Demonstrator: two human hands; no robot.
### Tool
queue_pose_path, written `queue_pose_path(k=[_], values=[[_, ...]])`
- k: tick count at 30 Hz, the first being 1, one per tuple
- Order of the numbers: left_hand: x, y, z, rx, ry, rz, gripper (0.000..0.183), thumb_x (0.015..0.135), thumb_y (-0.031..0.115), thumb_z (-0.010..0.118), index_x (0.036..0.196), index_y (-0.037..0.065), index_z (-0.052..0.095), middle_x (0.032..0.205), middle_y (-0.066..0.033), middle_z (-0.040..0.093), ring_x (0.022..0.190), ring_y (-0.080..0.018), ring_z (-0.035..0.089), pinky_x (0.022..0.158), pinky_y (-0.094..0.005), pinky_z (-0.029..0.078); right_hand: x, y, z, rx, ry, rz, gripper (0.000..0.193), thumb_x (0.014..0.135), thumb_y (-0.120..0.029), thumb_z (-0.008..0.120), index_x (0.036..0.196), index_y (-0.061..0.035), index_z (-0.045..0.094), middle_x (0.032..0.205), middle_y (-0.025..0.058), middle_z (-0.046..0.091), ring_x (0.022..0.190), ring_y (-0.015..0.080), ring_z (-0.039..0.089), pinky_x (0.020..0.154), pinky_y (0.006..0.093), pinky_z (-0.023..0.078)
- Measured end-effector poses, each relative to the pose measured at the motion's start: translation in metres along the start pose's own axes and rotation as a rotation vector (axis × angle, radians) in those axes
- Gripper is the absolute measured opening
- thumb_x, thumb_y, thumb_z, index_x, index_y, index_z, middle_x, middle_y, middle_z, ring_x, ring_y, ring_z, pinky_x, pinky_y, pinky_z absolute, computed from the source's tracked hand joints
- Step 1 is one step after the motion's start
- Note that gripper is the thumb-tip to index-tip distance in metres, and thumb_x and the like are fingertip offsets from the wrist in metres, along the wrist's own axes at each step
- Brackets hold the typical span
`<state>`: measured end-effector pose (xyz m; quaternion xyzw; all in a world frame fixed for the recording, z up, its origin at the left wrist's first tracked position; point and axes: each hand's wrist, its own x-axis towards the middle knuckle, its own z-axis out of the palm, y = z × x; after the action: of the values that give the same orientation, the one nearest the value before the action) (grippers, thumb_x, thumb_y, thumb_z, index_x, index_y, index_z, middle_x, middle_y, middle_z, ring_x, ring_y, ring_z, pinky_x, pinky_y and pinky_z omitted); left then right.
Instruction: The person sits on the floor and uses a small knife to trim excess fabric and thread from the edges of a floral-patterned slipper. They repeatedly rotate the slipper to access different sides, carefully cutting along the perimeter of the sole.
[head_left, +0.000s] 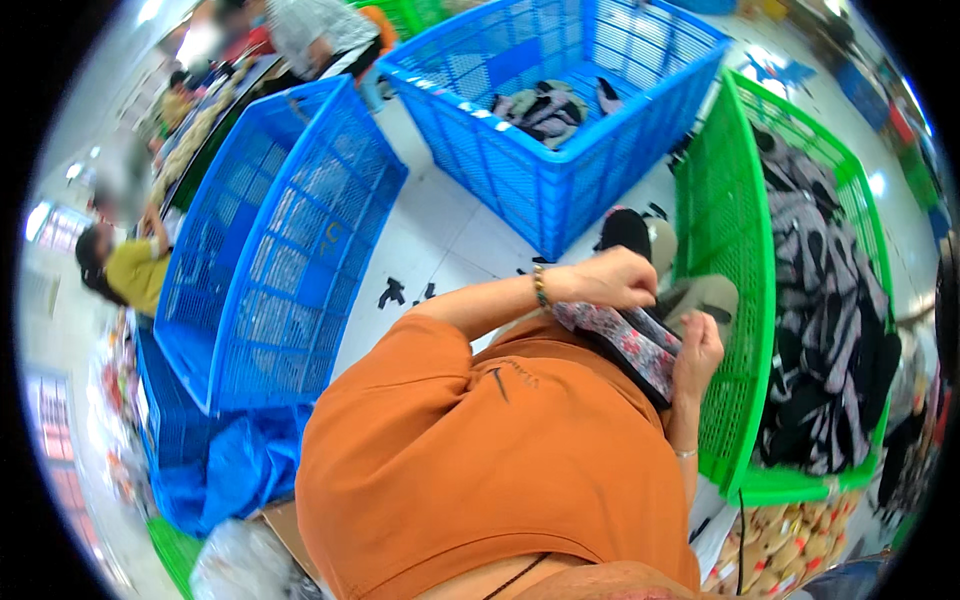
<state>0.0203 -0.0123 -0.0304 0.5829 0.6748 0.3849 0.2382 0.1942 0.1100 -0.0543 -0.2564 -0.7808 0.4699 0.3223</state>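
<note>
A grey floral-patterned cloth piece (646, 350) with red flowers and a black edge lies across my lap. Over its far end is my left hand (612, 279), fingers closed in a pinch; what they grip is too small to make out. My right hand (697, 352) is closed at the near right end of the cloth, its fingers curled against the edge. The two hands are a short way apart, with the cloth stretched between and below them.
A blue crate (556, 195) holding a few cloth pieces stands ahead. At right, a green crate (728, 290) is piled with grey and black cloth pieces (820, 290). Tilted blue crates (300, 250) stand at left. Black scraps (391, 292) lie on the floor. Other people sit farther off.
</note>
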Motion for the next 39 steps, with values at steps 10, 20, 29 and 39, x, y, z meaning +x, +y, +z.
queue_pose_path(k=[10, 20, 29, 39], values=[[-0.016, -0.002, 0.053, 0.336, -0.147, 0.236, 0.035, 0.073, 0.039, 0.065, 0.08, 0.004, 0.063, 0.075, -0.0126, 0.061, 0.078, -0.0316, 0.058, 0.067, -0.0415, 0.047, -0.005, 0.013, 0.001, 0.123, -0.034, 0.017, 0.029, 0.095, -0.023, 0.049, 0.079, 0.0007, 0.056, 0.07, -0.0018, 0.05, 0.062, 0.0056, 0.04, 0.055, 0.0218, 0.034], [0.0, 0.01, 0.037, 0.441, -0.28, 0.05, 0.028, 0.073, 0.034, 0.067, 0.083, 0.008, 0.062, 0.075, -0.0166, 0.063, 0.073, -0.0353, 0.062, 0.063, -0.0449, 0.049, 0.011, 0.015, -0.029, 0.207, 0.132, -0.005, 0.027, 0.095, -0.021, 0.049, 0.079, -0.0015, 0.059, 0.064, -0.0064, 0.042, 0.056, 0.0025, 0.033, 0.048, 0.0205, 0.025], [0.01, 0.001, -0.018, -0.569, -0.019, -0.155, 0.032, 0.086, 0.028, 0.063, 0.1, -0.001, 0.064, 0.084, 0.002, 0.062, 0.073, -0.0042, 0.054, 0.064, -0.0215, 0.046, 0.019, 0.002, -0.04, 0.464, 0.016, 0.074, 0.022, 0.083, -0.01, 0.067, 0.099, -0.0006, 0.058, 0.089, 0.0001, 0.057, 0.081, 0.0062, 0.053, 0.07, 0.0194, 0.043], [0.025, -0.011, -0.009, -0.691, -0.2, -0.295, 0.031, 0.093, 0.029, 0.055, 0.106, 0.001, 0.06, 0.09, 0.0044, 0.059, 0.084, -0.001, 0.051, 0.072, -0.0168, 0.043, 0.04, -0.013, -0.014, 0.595, -0.062, 0.144, 0.018, 0.084, -0.013, 0.067, 0.094, -0.0008, 0.059, 0.086, -0.0007, 0.061, 0.075, 0.0051, 0.053, 0.067, 0.0209, 0.044]])
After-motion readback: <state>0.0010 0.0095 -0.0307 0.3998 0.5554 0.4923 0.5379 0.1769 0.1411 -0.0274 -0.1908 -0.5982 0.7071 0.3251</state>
